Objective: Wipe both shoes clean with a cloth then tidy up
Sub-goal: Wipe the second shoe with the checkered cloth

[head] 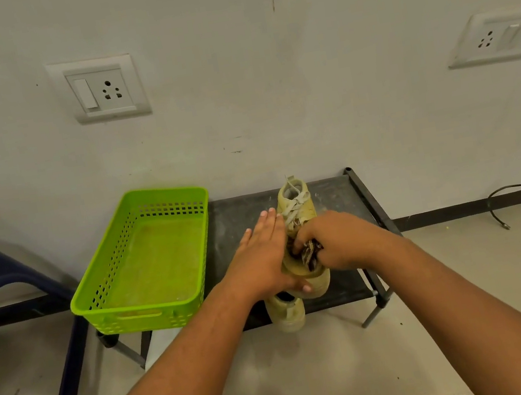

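one left hand [264,256] flat against laced shoe [298,202]; right hand [339,235] clutching cloth [309,255]; second shoe [286,313] overhangs rack [240,211] front, nudge could drop it.

Cloth [310,253] mostly hidden under right hand [339,239] (pattern unclear).

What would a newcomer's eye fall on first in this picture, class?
The bright green basket stands on the left end of the table. Right of it, the left hand presses flat against a yellowish shoe, while the right hand holds a dark cloth on it. A second shoe sits at the table's front edge.
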